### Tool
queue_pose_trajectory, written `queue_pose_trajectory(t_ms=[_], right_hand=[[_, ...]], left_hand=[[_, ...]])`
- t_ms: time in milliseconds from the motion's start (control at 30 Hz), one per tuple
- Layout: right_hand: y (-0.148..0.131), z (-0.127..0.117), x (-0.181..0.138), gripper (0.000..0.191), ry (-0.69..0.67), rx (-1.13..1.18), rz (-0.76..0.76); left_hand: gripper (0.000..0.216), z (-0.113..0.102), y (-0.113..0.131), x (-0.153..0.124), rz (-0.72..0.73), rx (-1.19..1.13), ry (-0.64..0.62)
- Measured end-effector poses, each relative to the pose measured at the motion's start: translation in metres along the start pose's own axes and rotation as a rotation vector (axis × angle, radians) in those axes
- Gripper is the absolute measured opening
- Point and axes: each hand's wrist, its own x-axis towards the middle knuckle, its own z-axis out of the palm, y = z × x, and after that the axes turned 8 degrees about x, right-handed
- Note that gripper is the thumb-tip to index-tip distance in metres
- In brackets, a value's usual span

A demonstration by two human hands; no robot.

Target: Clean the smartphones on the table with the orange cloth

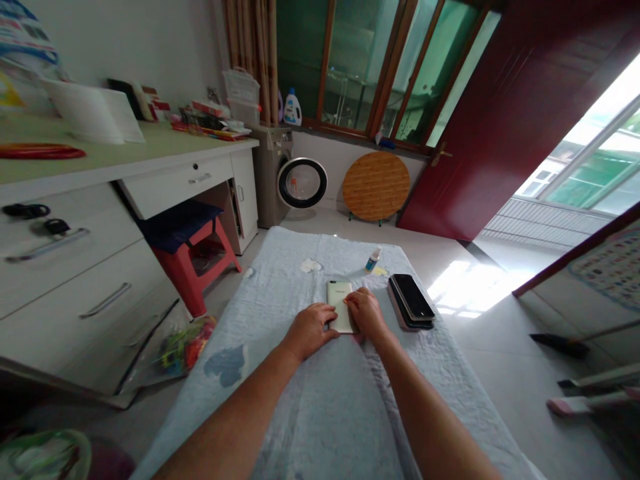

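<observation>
A pale gold smartphone (341, 288) lies back side up on the cloth-covered table, its camera at the far left corner. My left hand (311, 327) grips the phone's left edge, with the thumb near the bottom corner. The fingers of my right hand (366, 310) are pinched together over the phone's right half. A tiny orange bit shows at those fingertips, too small to name. To the right lies a stack of phones (411, 297), the top one with its dark screen up. A small spray bottle (373, 261) with a blue label stands beyond.
A light blue patterned cloth (300, 267) covers the table. On the left are a white desk (175, 175) and a red stool (203, 260). Behind stand a washing machine (274, 173) with its door open and a round wooden tabletop (377, 185). A dark red door (465, 113) is at the right.
</observation>
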Motion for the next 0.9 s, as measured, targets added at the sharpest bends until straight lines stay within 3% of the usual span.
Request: queue_pose_trajectory(t_ms=[167,333,633,900], right_hand=[[0.004,0.012,0.042,0.020,0.057,-0.080,0.057],[0.006,0.016,0.052,0.022,0.069,-0.077,0.068],[0.001,0.001,-0.003,0.024,0.007,0.006,-0.035],[-0.010,-0.021,-0.053,0.025,-0.134,0.086,-0.068]], left_hand=[[0.031,0.000,-0.001,0.000,0.001,-0.003,0.000],[0.030,0.001,-0.001,0.000,0.002,-0.018,0.003],[0.028,-0.003,0.004,-0.002,0.028,0.006,0.032],[0.023,0.003,0.002,-0.003,0.055,0.020,0.096]])
